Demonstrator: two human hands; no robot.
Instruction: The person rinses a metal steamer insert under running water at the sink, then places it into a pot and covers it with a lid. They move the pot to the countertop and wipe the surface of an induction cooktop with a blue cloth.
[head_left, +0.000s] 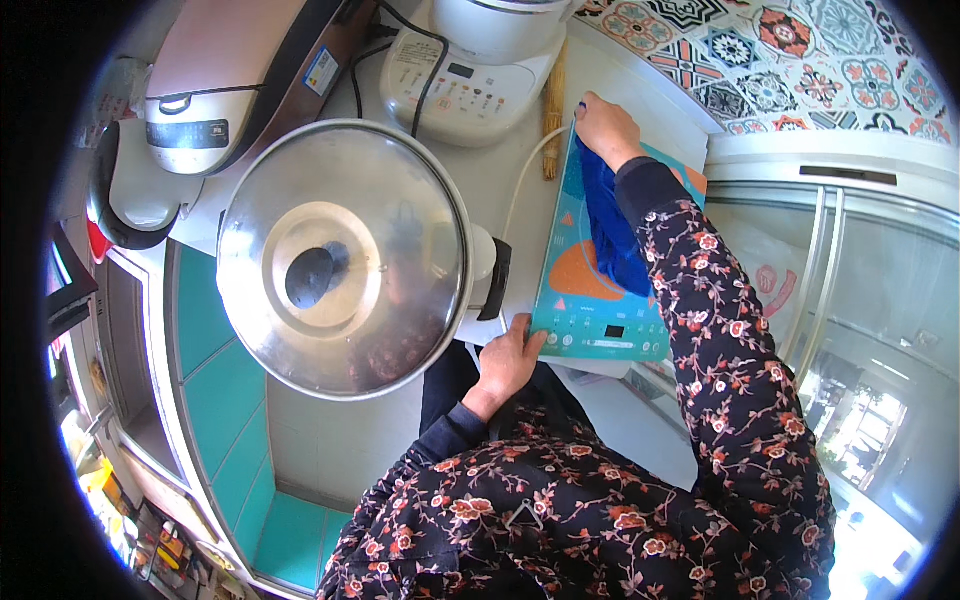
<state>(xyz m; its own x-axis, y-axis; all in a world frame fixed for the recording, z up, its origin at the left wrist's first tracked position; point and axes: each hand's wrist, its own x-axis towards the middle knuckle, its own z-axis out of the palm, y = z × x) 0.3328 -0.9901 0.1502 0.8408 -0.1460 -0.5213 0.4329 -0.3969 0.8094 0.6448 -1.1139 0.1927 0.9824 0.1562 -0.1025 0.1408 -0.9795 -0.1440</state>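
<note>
A teal induction cooktop (574, 247) with orange shapes and a control panel lies on the counter in front of me. My right hand (606, 129) grips a blue cloth (606, 210) at the cooktop's far left corner. The rest of the cloth trails across the top surface, partly hidden by my sleeve. At the near left corner, my left hand (512, 358) holds the cooktop's edge between thumb and fingers. Left of it stands a large pot under a domed metal lid (405, 292), with a black side handle (495, 280) pointing towards the cooktop.
Behind the pot is a white countertop appliance (457, 97) with a button panel. A rice cooker (202, 82) sits at the far left. A straw whisk (553, 112) and a white cord (517, 191) lie beside the cooktop. Glass sliding doors (847, 315) stand at right.
</note>
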